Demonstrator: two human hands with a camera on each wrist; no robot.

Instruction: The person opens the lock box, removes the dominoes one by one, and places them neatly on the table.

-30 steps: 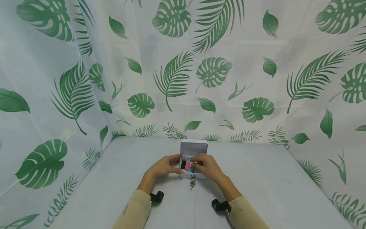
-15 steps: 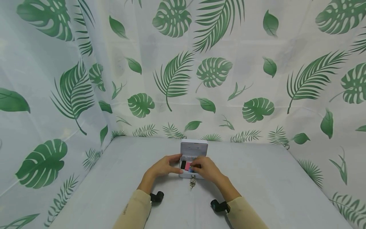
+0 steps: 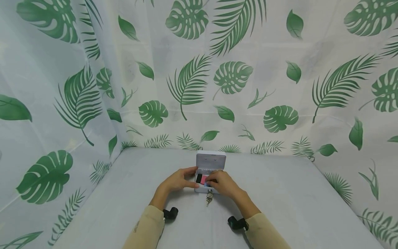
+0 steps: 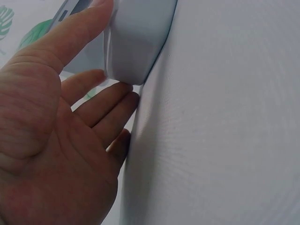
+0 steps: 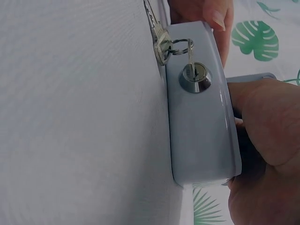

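A small pale grey metal cash box (image 3: 202, 190) stands on the table with its lid (image 3: 210, 160) raised. My left hand (image 3: 178, 180) holds its left end, thumb on the front rim and fingers against the side. Over the right half of the box is my right hand (image 3: 226, 183), fingers bent down inside at a small blue piece (image 3: 206, 184). I cannot tell whether these fingertips pinch it. Left of them lie a black piece (image 3: 199, 178) and a pink piece (image 3: 203, 179). One key sits in the front lock (image 5: 196, 77), and another key (image 5: 161, 47) hangs from its ring.
A pale cloth covers the table (image 3: 289, 193). White curtains with green leaves (image 3: 233, 77) stand behind it and at both sides. A black wrist camera (image 3: 170, 213) is worn on the left arm, another black camera (image 3: 237, 223) on the right.
My right hand has shifted slightly left and lower over the box, covering a green patch and dark piece seen earlier. The left hand and box stay in place.
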